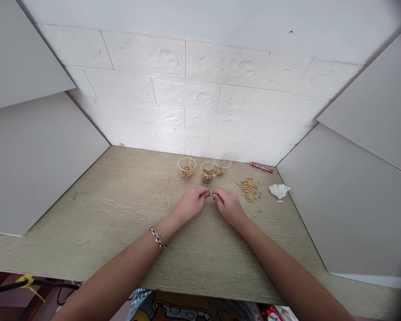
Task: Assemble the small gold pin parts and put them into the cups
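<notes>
My left hand (194, 200) and my right hand (227, 204) almost meet above the table, fingertips a small gap apart. Each hand is pinched closed. Small bits show at the fingertips of both, too tiny to identify. Just beyond them are three clear plastic cups: the left cup (186, 168) and the middle cup (207, 173) hold small gold-coloured metal pieces, and the cup behind at the right (223, 165) has a few coppery pieces low inside. A pile of thin gold pins (250, 190) lies on the table to the right of my right hand.
Crumpled white tissue (279, 191) and a red pen-like item (262, 167) lie at the back right of the wooden table (120, 214). Tiny specks are scattered left of the hands. A white brick-pattern wall (200, 96) and grey side panels (354, 200) enclose the table.
</notes>
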Motion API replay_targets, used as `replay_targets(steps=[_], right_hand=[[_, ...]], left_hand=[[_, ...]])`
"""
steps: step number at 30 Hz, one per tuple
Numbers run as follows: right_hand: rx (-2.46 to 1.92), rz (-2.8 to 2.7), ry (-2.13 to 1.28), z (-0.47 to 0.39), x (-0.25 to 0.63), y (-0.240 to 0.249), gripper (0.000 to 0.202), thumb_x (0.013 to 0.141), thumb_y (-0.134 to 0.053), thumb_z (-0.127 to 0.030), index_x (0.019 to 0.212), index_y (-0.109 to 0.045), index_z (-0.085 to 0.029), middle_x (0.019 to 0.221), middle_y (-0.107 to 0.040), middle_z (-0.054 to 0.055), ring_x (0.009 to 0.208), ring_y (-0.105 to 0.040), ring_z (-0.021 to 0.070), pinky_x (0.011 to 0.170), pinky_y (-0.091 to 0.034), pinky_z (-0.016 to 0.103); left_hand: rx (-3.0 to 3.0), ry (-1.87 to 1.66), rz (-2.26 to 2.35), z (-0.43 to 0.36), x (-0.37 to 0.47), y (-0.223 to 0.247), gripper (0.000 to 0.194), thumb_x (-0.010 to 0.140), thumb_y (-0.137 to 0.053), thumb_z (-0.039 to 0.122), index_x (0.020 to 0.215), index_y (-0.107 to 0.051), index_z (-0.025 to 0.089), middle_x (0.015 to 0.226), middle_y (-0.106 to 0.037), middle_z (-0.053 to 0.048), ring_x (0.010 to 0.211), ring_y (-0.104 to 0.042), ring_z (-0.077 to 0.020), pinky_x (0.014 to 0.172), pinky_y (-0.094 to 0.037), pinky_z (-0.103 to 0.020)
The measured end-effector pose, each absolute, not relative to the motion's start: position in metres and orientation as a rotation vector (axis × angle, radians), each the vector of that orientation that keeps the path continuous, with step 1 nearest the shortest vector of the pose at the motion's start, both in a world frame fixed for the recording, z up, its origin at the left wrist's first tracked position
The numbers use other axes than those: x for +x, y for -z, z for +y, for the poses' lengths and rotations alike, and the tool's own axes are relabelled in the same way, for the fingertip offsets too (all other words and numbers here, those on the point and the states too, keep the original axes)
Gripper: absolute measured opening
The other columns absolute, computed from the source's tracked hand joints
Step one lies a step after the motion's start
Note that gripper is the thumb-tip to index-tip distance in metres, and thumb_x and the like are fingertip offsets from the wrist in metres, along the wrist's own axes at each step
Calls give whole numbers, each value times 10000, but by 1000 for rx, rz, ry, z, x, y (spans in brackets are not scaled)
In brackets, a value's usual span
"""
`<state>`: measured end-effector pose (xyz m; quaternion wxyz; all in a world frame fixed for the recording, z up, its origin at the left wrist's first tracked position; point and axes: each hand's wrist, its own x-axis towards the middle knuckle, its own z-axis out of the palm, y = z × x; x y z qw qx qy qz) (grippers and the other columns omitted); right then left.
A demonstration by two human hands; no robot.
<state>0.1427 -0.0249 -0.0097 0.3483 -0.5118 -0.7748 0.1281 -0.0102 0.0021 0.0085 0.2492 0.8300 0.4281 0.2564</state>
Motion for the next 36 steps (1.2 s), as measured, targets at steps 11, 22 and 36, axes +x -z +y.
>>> replay_targets(steps=[11,22,36], right_hand=[[-1398,-1874,-389,-28,133,10,158,801,-367,-187,716,-500,-185,621,-546,2,602,-492,124,570,-345,223],[-1501,-1637,-626,-30,124,11,148,792,-383,-228,702,-494,-190,579,-558,-20,532,-526,109,543,-379,221],[-1421,-1748,-451,-31,127,10,173,813,-376,-252,811,-540,-194,691,-583,9,633,-528,131,607,-388,245]], left_hand=[[2306,-764,1190,3,-11,-7,179,776,-396,138,731,-569,158,751,-603,-17,722,-525,-124,660,-388,-226],[2543,-802,1196,0,-10,-4,190,793,-371,124,773,-558,156,754,-577,-39,754,-505,-142,687,-389,-248],[2450,-857,1124,3,-15,-11,194,804,-379,150,790,-572,155,778,-583,-44,746,-507,-136,686,-397,-250]])
